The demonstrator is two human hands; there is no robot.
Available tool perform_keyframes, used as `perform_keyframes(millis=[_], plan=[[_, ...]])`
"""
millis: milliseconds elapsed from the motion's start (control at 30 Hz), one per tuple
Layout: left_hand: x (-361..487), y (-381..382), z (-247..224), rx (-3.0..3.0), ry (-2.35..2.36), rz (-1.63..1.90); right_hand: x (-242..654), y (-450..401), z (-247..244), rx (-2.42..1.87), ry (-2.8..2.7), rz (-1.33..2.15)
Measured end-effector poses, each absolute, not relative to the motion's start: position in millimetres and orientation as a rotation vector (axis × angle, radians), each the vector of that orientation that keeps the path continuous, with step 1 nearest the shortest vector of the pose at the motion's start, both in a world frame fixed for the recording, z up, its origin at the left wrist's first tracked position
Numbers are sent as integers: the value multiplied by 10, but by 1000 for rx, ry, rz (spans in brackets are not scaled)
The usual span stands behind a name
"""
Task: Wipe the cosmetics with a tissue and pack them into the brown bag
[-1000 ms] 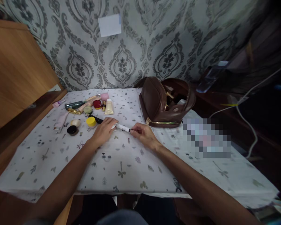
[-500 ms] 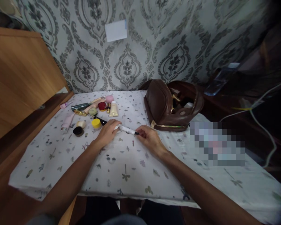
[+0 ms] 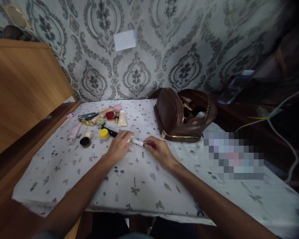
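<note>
Holding white tube (image 3: 137, 142), hands (image 3: 119, 146) (image 3: 159, 151) closer than before

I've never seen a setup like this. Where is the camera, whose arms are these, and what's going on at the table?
There is no machine here: the arms belong to a person working with bare hands. The view comes from a single camera worn on that person's head, looking forward and down, so the arms reach in from the bottom.

Between the left hand and the right hand is a slim white tube; the right fingertips are at its dark end. Both hands hold it.

On the patterned cloth, to the left, lie small containers, including a yellow-topped jar, a black-topped jar and a cream-coloured tube. To the right stands an open brown bag. A patch beyond it is pixelated, so I can't tell what it shows.
</note>
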State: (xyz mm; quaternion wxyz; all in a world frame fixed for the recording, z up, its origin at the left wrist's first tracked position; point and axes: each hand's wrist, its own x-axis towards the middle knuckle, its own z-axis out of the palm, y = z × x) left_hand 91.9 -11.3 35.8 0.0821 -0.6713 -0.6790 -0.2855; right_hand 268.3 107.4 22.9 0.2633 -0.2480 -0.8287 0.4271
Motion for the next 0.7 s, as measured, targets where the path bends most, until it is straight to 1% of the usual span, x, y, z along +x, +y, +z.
perform_keyframes(millis=[133, 300, 400, 567, 700], plan=[[1159, -81, 336, -2219, -1882, -788, 2652, 1107, 175, -655, -2101, 1320], [1184, -39, 314, -2231, -1988, -607, 2651, 1124, 205, -650, -1970, 1552], [1082, -62, 348, -2220, -2019, -569, 2672, 1112, 255, -637, -1944, 1647], [884, -100, 385, -2181, -2108, -660, 2692, 1140, 297, -637, -1884, 1712], [742, -91, 407, -2171, -2216, -919, 2696, 1167, 333, -668, -1856, 1810]])
